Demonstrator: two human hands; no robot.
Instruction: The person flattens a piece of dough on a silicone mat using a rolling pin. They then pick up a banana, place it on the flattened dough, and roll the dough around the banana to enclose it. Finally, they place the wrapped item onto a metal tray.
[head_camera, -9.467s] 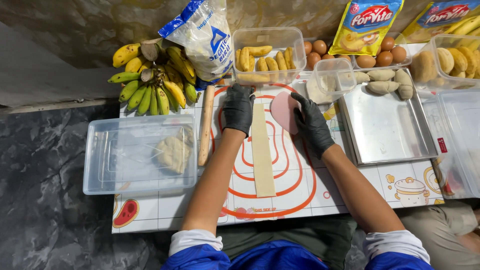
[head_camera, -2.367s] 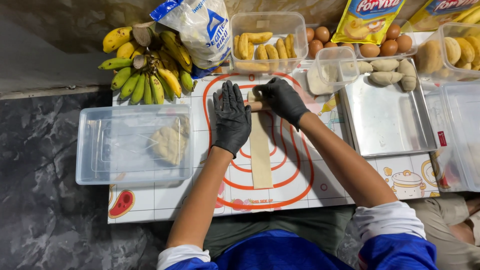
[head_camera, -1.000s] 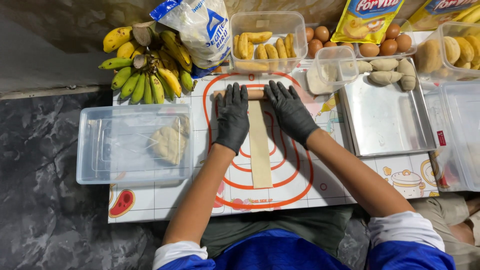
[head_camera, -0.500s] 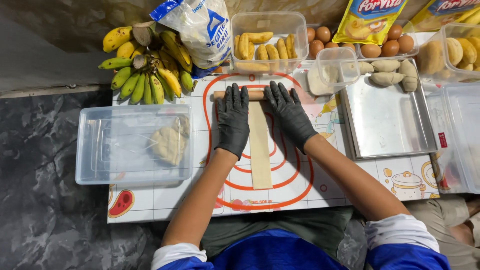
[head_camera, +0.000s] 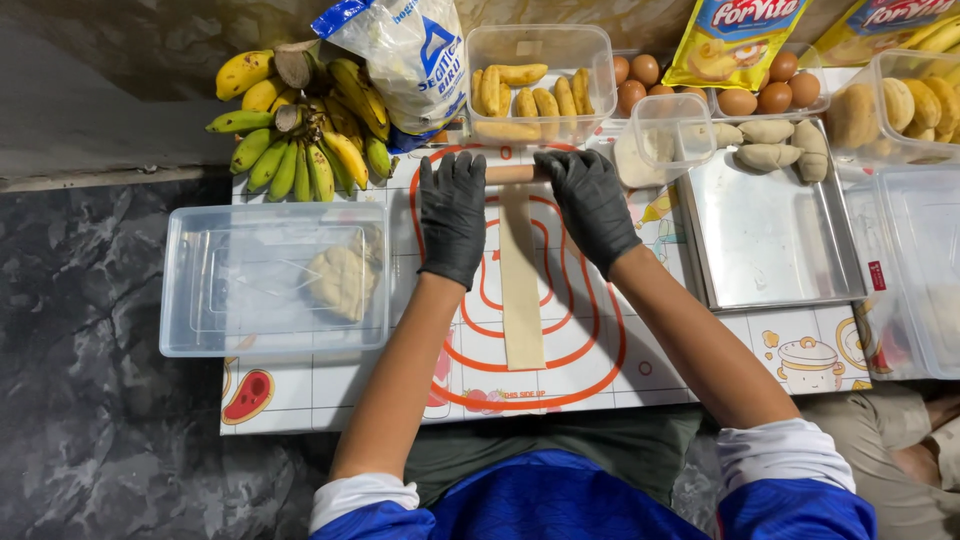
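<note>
A long pale strip of dough (head_camera: 521, 290) lies lengthwise on a white mat with red rings (head_camera: 590, 350). Both my hands wear black gloves. My left hand (head_camera: 452, 212) and my right hand (head_camera: 590, 202) press flat on a wooden rolling pin (head_camera: 514, 174), which lies across the far end of the strip. Only the pin's middle shows between the palms.
A clear lidded tub with a dough lump (head_camera: 340, 282) sits left. Bananas (head_camera: 300, 140) and a flour bag (head_camera: 405, 60) lie behind. A tub of peeled bananas (head_camera: 530, 95), eggs (head_camera: 760, 95), a small tub (head_camera: 665, 140) and a steel tray with filled dough pieces (head_camera: 770, 230) stand right.
The rolling pin has been taken under both palms and rolled away from me to the far end of the dough strip.
</note>
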